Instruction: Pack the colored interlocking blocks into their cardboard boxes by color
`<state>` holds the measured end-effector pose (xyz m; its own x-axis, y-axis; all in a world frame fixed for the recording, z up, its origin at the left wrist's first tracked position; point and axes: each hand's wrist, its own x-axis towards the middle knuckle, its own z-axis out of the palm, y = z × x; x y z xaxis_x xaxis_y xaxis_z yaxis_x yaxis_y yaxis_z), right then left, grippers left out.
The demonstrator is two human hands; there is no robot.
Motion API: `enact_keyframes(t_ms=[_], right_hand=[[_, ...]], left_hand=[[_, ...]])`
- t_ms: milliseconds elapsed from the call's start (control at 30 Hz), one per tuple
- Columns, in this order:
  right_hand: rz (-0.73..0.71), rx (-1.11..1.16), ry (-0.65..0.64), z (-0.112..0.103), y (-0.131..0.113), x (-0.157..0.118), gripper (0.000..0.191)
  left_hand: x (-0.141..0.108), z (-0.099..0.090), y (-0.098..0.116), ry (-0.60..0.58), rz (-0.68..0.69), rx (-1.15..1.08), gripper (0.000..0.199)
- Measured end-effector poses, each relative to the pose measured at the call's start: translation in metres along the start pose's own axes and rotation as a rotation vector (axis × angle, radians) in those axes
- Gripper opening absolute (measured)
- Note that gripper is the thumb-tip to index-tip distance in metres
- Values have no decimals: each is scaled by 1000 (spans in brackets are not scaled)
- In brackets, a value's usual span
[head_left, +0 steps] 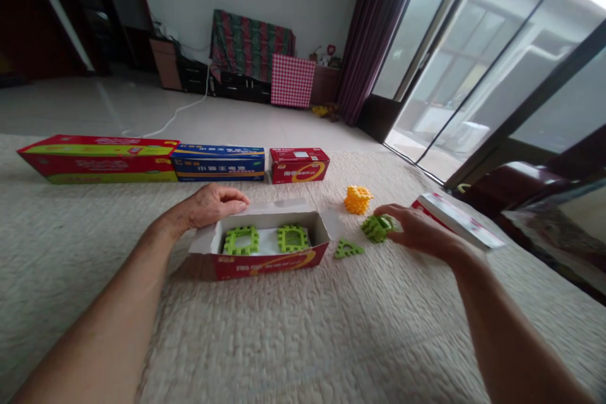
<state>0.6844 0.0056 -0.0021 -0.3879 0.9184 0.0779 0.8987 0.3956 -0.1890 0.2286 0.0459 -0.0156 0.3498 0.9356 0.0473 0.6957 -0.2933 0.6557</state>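
Observation:
An open red box (272,264) lies on the quilted cover, its flaps spread. Inside it are two green square frames, one at the left (241,240) and one at the right (292,238). My left hand (213,204) rests at the box's back left corner, its fingers closed around the raised flap. To the right of the box, my right hand (411,227) has its fingers around a green toothed block (377,228), low over the cover. A flat green triangular piece (349,249) lies between box and block. Behind it sits an orange toothed cube (358,199).
Along the back stand a long red and yellow box (104,161), a blue box (218,163) and a closed small red box (299,165). A white and red box (458,219) lies at the right. Beyond is a tiled floor (127,104).

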Motion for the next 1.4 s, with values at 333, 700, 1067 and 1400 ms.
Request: enact_keyframes(t_ms=[333,700,1067,1400], right_hand=[[-316,157,234,-14,-159,40,38],[-417,173,-1,20,-244,79,40],[-465,227,56,21,-239,80,41],[-165,206,332,-13,-115,56,28]], left_hand=[[-1,3,-4,17,37,-91,34],[-2,2,-5,-11,109,-205,31],[-3,1,-2,-16,92,-200,30],[1,2,-7,13,54,-57,36]])
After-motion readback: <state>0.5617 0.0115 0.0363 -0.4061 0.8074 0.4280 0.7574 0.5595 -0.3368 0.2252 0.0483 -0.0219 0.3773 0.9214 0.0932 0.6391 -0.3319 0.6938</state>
